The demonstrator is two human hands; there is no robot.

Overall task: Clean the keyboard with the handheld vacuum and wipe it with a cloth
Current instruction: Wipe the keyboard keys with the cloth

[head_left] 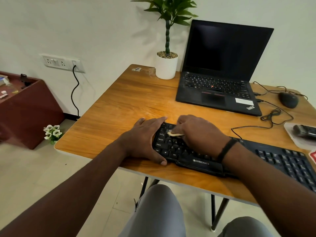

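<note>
A black keyboard (280, 161) lies along the near edge of the wooden table (130, 103). My left hand (145, 139) grips the keyboard's left end, thumb on its front edge and fingers over its back edge. My right hand (198, 132) presses a small pale cloth (174, 133) onto the upper-left keys; most of the cloth is hidden under the fingers. The dark handheld vacuum (304, 131) lies on a clear tray (298, 142) at the right edge, apart from both hands.
An open black laptop (222, 72) stands behind the keyboard, with a mouse (289, 99) and loose cables (273, 115) to its right. A white potted plant (166, 65) stands at the table's back. A brown cabinet (29, 110) stands left on the floor.
</note>
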